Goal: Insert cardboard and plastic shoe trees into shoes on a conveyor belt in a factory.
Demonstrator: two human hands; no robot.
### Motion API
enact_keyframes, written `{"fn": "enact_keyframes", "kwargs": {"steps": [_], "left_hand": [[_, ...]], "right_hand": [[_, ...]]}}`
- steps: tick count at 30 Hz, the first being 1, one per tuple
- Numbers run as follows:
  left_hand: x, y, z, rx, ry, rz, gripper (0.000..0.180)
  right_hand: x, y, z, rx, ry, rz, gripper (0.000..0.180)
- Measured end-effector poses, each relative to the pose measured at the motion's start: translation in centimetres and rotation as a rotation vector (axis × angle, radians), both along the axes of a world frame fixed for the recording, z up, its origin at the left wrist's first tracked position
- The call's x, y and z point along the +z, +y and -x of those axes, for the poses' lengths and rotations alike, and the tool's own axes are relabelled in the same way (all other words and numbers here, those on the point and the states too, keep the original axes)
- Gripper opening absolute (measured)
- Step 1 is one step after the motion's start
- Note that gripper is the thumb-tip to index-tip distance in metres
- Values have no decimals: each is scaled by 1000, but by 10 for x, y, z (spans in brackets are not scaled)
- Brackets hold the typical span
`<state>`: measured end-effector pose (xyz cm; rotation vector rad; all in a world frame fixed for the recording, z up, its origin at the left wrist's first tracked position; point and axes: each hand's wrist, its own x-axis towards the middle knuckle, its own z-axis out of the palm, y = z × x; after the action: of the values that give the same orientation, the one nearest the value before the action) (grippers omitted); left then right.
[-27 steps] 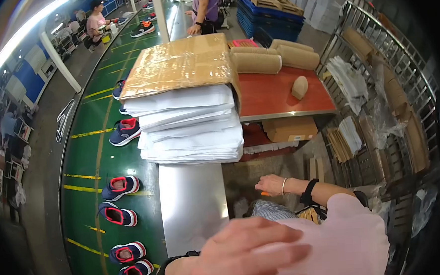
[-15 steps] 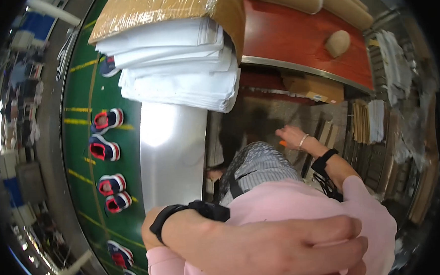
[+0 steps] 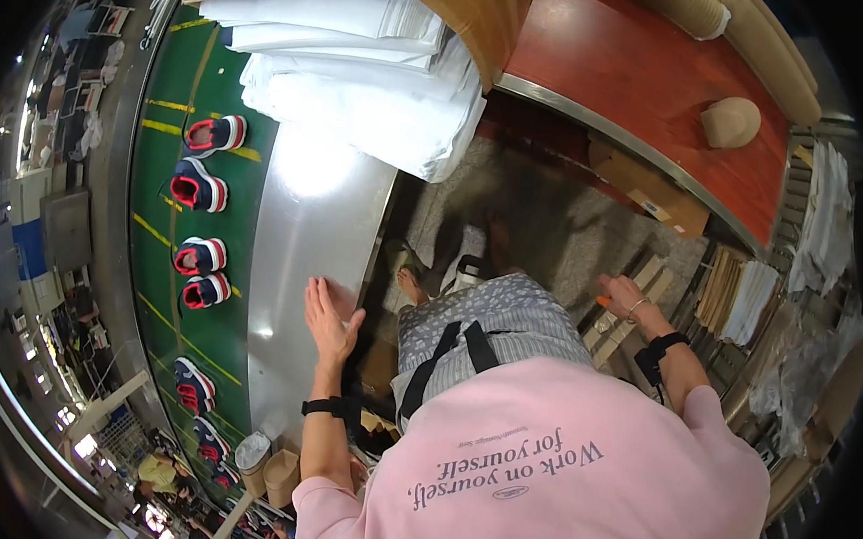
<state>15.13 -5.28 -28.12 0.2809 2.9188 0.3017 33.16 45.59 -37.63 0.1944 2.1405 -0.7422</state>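
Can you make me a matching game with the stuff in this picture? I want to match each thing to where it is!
Things:
1. left hand
2. right hand
3. shoes
4. white sheets

Places:
A. on the green belt
B. flat on the shiny metal table
C. down by the low stacks of flat cardboard
D. stacked at the far end of the metal table

Pairs: 1-B, 2-C, 3-A, 4-D

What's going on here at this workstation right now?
A person in a pink shirt leans over beside a conveyor. The left hand lies flat and open on the steel table, near a stack of white sheets. The right hand reaches down toward flat cardboard pieces by the floor, with something small and orange at its fingers. Sneakers sit on the green belt.
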Motion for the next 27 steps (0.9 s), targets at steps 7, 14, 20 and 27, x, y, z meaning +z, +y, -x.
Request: {"fn": "enact_keyframes", "kwargs": {"steps": [7,14,20,27], "left_hand": [[8,6,-16,-7,-178,196,108],[3,-11,-27,-131,-162,319,112],[-12,-20,-37,-184,48,209,107],[-8,-75,-122,-164,105,163,96]], "right_hand": [[9,10,53,-164,649,-37,36],[26,30,136,-69,1247,-433,51],[10,31,162,-100,1329,-574,77],[-13,50,166,-65,1296,-650,81]]}}
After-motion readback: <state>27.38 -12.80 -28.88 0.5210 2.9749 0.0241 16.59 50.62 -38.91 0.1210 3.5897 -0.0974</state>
